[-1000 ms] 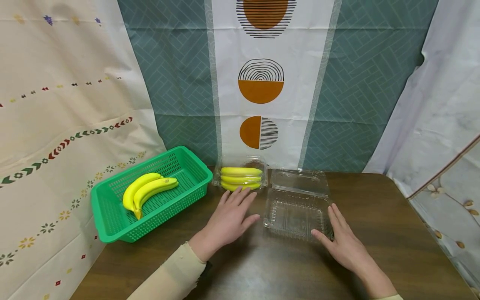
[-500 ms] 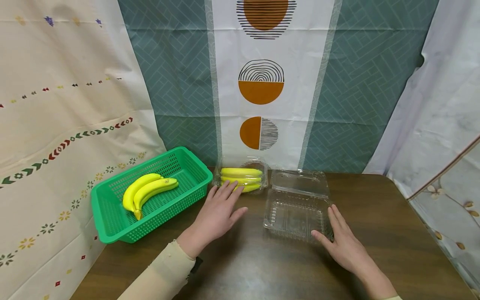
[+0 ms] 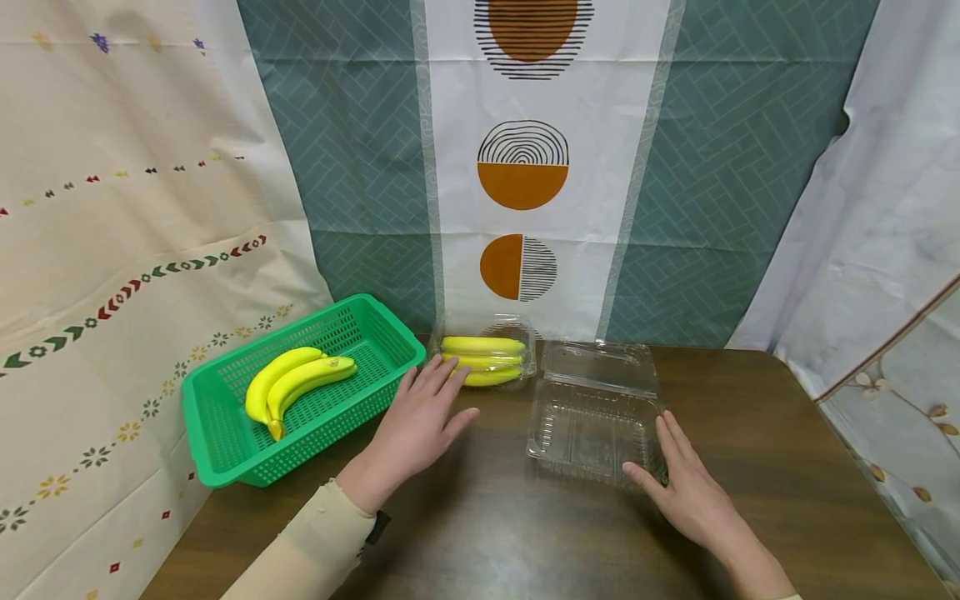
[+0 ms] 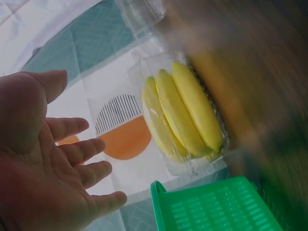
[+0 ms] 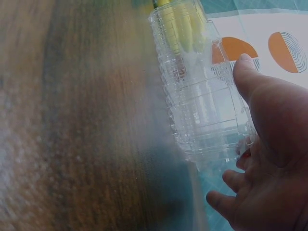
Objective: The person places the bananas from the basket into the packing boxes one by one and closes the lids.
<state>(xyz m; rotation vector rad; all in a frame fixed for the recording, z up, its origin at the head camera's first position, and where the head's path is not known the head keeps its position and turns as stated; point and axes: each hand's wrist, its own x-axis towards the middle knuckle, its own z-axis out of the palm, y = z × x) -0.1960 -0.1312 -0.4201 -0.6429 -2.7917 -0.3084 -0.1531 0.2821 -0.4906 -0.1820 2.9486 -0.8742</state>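
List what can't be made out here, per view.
Head: left end of front boxed banana, hidden by left hand.
Left wrist: lower part of green basket, cut off by bottom edge; table grain, blurred.
Right wrist: upper ends of boxed bananas, cut off by top edge.

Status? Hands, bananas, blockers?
Left hand empty; right hand at open clear container. Bananas in green basket and another container. Nothing visible between left hand and green basket.

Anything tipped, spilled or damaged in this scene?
Nothing stands out: the green basket sits upright with bananas inside, the empty clear container sits open on the table, and no spill or breakage shows.
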